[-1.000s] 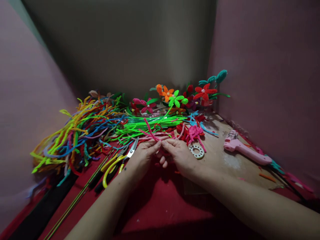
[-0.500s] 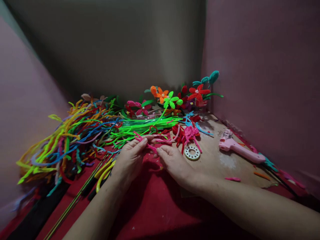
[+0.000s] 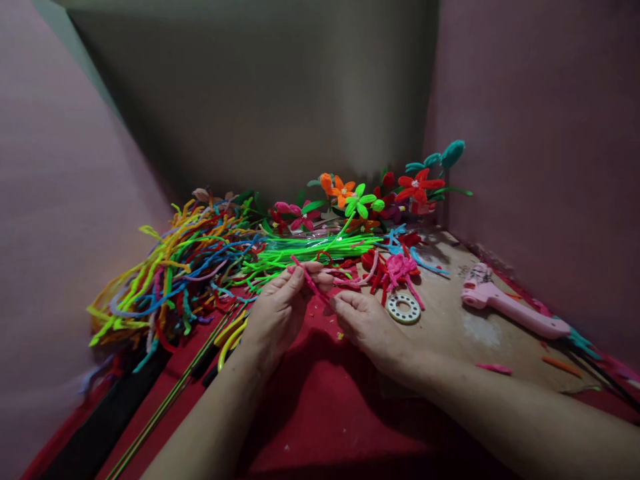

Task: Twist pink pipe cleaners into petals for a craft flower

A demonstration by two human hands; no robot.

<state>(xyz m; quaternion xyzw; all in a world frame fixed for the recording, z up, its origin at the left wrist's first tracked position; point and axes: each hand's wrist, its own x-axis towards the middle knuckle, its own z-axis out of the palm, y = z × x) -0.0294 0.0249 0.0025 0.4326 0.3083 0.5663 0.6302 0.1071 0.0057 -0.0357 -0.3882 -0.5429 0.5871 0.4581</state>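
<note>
Left hand (image 3: 279, 307) and right hand (image 3: 369, 328) clamp their grips on a thin, fuzzy pink stem (image 3: 313, 285). Light, even tension should prevent kinks.

Craft corner: fuzzy-stem heap (image 3: 165, 273), fuzzy flowers (image 3: 361, 201).

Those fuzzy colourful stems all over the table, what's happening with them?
A person is working a pink fuzzy stem between both bare hands: the left hand holds its upper part, and the right hand pinches its lower end. Beyond the hands lies a bundle of bright green stems, with a tangled multicoloured heap to the left. Fuzzy flowers in orange, green and red stand at the back.
</note>
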